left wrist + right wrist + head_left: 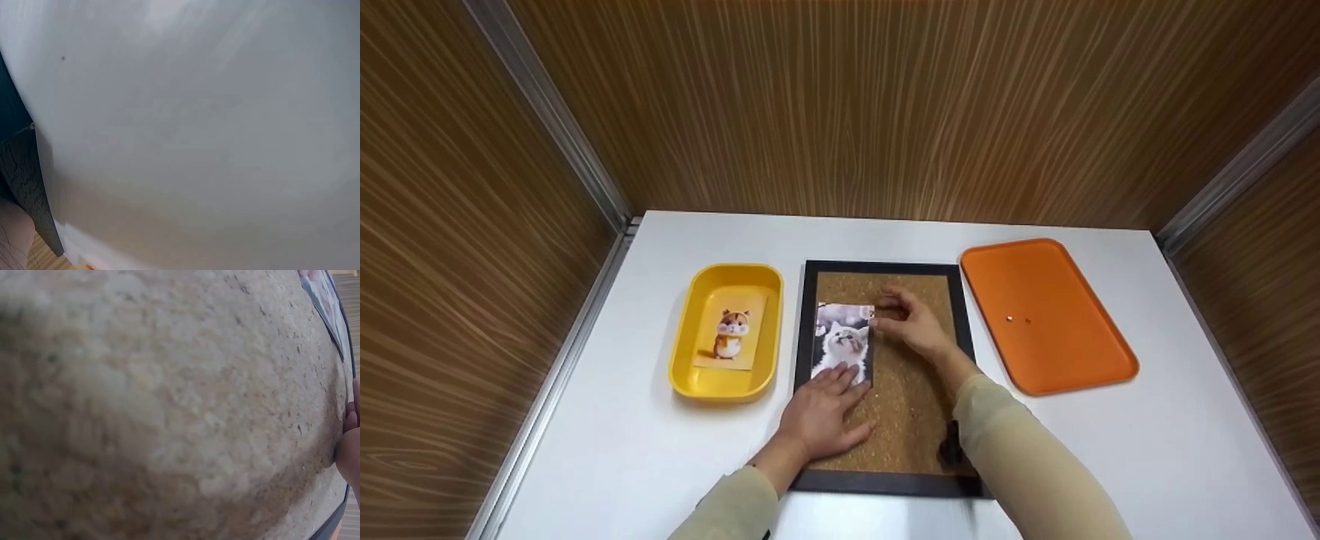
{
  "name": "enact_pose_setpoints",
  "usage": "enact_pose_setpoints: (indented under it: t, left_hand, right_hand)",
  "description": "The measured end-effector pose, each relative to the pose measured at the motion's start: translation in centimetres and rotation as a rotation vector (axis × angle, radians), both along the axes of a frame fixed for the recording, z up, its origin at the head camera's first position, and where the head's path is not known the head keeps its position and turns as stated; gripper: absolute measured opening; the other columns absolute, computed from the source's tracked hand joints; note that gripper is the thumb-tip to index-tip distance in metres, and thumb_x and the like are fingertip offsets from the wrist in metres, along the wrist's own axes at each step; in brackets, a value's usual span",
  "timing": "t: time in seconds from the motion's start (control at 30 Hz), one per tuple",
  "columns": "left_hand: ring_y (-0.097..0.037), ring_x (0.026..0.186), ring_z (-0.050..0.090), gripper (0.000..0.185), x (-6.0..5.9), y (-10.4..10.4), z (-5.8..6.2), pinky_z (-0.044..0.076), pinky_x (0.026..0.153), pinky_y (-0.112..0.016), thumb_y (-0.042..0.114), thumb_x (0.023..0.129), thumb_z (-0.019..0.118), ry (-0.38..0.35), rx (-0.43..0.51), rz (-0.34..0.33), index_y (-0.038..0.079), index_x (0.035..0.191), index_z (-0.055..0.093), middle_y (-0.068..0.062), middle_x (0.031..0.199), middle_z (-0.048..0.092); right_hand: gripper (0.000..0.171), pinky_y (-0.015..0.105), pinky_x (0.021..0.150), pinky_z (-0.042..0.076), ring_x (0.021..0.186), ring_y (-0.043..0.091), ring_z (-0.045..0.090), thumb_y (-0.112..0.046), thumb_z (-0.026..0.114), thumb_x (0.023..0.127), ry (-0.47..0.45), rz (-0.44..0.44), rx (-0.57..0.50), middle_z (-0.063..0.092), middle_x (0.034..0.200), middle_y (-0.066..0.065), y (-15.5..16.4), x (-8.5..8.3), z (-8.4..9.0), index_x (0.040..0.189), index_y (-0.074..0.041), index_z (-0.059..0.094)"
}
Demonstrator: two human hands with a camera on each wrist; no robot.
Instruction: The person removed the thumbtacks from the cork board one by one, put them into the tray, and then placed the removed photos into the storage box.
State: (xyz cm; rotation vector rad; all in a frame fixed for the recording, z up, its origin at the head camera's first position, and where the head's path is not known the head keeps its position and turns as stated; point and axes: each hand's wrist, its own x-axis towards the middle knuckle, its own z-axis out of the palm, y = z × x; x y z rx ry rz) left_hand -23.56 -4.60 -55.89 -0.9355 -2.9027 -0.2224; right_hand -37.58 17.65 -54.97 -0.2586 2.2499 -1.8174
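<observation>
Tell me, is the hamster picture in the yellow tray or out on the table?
In: the hamster picture lies flat inside the yellow tray, left of the cork board.

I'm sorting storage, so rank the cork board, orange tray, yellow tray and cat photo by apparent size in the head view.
1. cork board, largest.
2. orange tray.
3. yellow tray, clearly smaller than the orange one.
4. cat photo, smallest; the left hand covers its lower edge.

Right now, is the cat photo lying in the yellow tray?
No, the cat photo lies on the black-framed cork board; the yellow plastic tray holds a hamster picture.
</observation>
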Motion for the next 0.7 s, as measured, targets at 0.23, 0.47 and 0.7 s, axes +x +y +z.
enact_pose_setpoints:
  t: [0.23,0.47,0.7]
  left_hand:
    - [-0.025,0.148,0.048,0.066,0.03,0.02,-0.19,0.037,0.123,-0.039,0.066,0.099,0.056,0.008,0.028,-0.001,0.022,0.148,0.066,-0.005,0.159,0.054]
    - [-0.024,0.147,0.050,0.065,0.00,-0.01,-0.39,0.039,0.122,-0.038,0.066,0.099,0.055,0.038,0.031,-0.007,0.023,0.146,0.067,-0.005,0.157,0.056]
    - [-0.023,0.149,0.047,0.066,0.00,0.01,-0.28,0.036,0.124,-0.038,0.067,0.100,0.053,0.020,0.021,-0.003,0.023,0.147,0.066,-0.005,0.159,0.054]
  right_hand:
    - [0.075,0.050,0.117,0.043,0.134,0.036,0.056,-0.009,0.083,0.091,0.034,0.000,0.089,0.062,0.143,0.021,-0.18,0.18,-0.12,0.156,0.000,0.047]
    - [0.075,0.050,0.120,0.039,0.136,0.036,0.054,-0.007,0.084,0.090,0.053,0.013,0.092,0.063,0.141,0.022,-0.26,0.23,-0.27,0.155,0.002,0.048]
    - [0.078,0.050,0.123,0.035,0.138,0.038,0.053,-0.007,0.086,0.088,0.079,0.026,0.111,0.062,0.142,0.023,-0.32,0.04,-0.48,0.155,0.003,0.047]
